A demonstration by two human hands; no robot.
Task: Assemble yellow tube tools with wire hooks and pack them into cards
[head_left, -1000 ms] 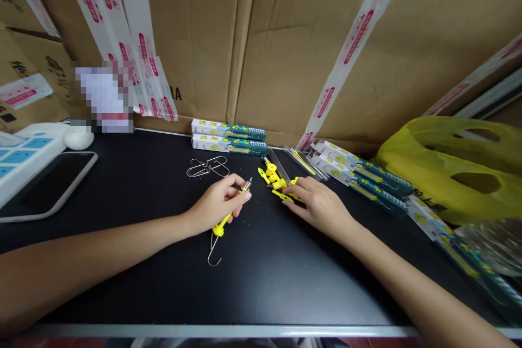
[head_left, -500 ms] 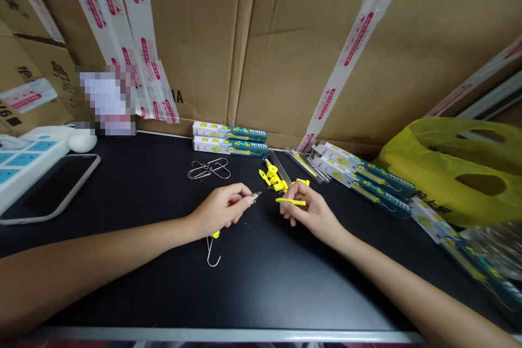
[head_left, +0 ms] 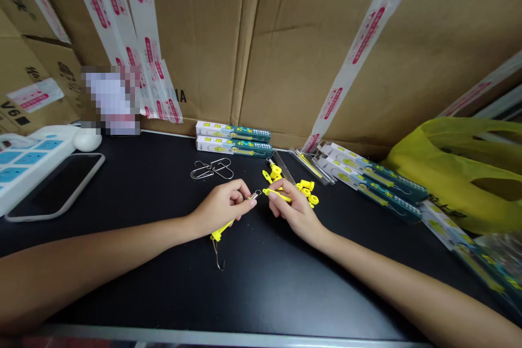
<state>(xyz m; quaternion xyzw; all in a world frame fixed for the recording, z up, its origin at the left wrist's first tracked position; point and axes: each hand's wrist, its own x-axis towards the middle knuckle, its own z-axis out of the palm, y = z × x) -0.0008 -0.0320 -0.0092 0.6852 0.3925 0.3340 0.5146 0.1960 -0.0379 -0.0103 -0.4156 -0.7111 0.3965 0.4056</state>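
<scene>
Between the thumb and fingers of my left hand (head_left: pixel 224 204) is a small metal-ended piece with a wire loop (head_left: pixel 256 194) at its tip. Below that hand a yellow part (head_left: pixel 219 232) sticks out, and a metal hook (head_left: pixel 218 258) hangs from it. My right hand (head_left: pixel 296 207) pinches a slim yellow piece (head_left: pixel 278 194), its holed end pointing left at the wire loop. A small gap separates the two. Just behind the right hand lie several small yellow parts (head_left: pixel 306 186) on the black table (head_left: pixel 261 283).
Bent metal hooks (head_left: pixel 211 168) lie behind my left hand. Two small boxes (head_left: pixel 234 147) stand against the cardboard. More boxes (head_left: pixel 375 187) and a yellow bag (head_left: pixel 457 174) are on the right. A phone (head_left: pixel 57 187) and a power strip (head_left: pixel 35 157) sit at the left.
My right hand has moved left with the slim yellow piece, closer to the left hand. The yellow part below my left hand shows more. The view has shifted slightly.
</scene>
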